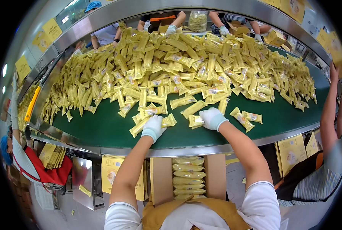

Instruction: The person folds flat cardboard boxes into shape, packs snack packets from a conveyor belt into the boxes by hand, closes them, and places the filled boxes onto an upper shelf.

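My left hand (153, 127), in a white glove, is closed over yellow wrapped snack packets (169, 121) at the front of the heap. Parts of packets stick out on both sides of it, and the fingertips are partly hidden. To its right, my right hand (213, 118), also gloved, has its fingers closed on the end of another yellow packet (196, 121). Two loose packets (242, 119) lie just right of that hand. Below, an open carton (161, 180) stands against my front with a column of packets (188, 174) stacked inside.
A large heap of packets (171, 57) covers much of the green belt (90, 126). A metal rail (129, 151) edges the near side. Folded yellow boxes (111, 174) stand below it. Co-workers are at both sides and across; one person's gloved hand (171, 29) is behind the heap.
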Demonstrator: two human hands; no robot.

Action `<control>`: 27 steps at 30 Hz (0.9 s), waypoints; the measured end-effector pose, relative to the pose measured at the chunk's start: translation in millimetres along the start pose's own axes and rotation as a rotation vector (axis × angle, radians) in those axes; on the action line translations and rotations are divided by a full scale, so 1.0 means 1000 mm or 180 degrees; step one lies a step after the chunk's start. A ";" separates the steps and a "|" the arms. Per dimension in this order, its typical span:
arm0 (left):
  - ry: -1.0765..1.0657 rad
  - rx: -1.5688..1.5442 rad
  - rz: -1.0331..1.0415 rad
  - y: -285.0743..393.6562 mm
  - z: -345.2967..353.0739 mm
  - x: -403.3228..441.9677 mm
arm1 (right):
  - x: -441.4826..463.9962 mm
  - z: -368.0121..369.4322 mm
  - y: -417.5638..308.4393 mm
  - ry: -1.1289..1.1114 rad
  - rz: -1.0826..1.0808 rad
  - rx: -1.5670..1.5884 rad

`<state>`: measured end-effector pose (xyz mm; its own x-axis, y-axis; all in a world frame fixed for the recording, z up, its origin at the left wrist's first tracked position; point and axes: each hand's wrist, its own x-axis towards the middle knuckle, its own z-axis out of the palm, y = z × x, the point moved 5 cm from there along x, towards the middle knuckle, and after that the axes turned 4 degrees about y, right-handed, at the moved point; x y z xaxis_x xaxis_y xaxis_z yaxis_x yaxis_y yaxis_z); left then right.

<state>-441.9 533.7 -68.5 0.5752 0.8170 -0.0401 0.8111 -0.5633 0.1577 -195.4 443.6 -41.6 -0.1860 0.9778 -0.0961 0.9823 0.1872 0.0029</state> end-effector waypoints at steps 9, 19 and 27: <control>0.1115 0.0194 0.0979 0.015 0.005 -0.048 | -0.086 0.016 -0.036 0.1441 0.0049 -0.0171; 0.0451 0.0350 0.0943 0.011 0.006 -0.073 | -0.091 0.016 -0.018 0.0330 0.0141 -0.0025; 0.0375 -0.0105 0.0702 0.003 0.006 -0.075 | -0.100 -0.005 -0.016 0.0040 0.1270 0.1180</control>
<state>-482.1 469.4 -70.8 0.7199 0.6847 0.1137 0.6624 -0.7267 0.1820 -192.8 343.0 -26.6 0.2048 0.9676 -0.1474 0.9177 -0.2422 -0.3148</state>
